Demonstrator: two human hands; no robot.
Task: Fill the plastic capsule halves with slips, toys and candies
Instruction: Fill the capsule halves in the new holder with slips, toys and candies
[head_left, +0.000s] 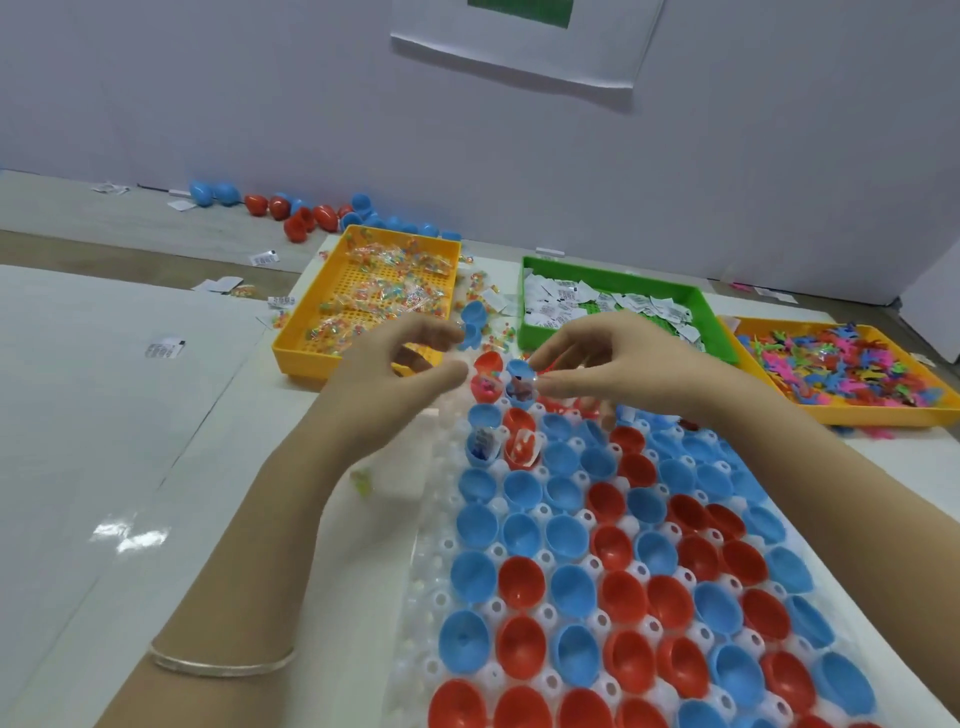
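Candies (384, 296) fill left tray (293, 358), slips (597, 304) green tray (545, 339), toys (841, 364) right tray (883, 417).

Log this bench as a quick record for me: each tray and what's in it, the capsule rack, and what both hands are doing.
Candies: candy packets in orange candy tray
Slips: paper slips in green tray
Toys: coloured toys in orange toy tray
Rack: white rack of red and blue capsule halves, mostly empty, a few far ones filled
Hands: left hand loosely curled, grip unclear; right hand fingertips at far blue half
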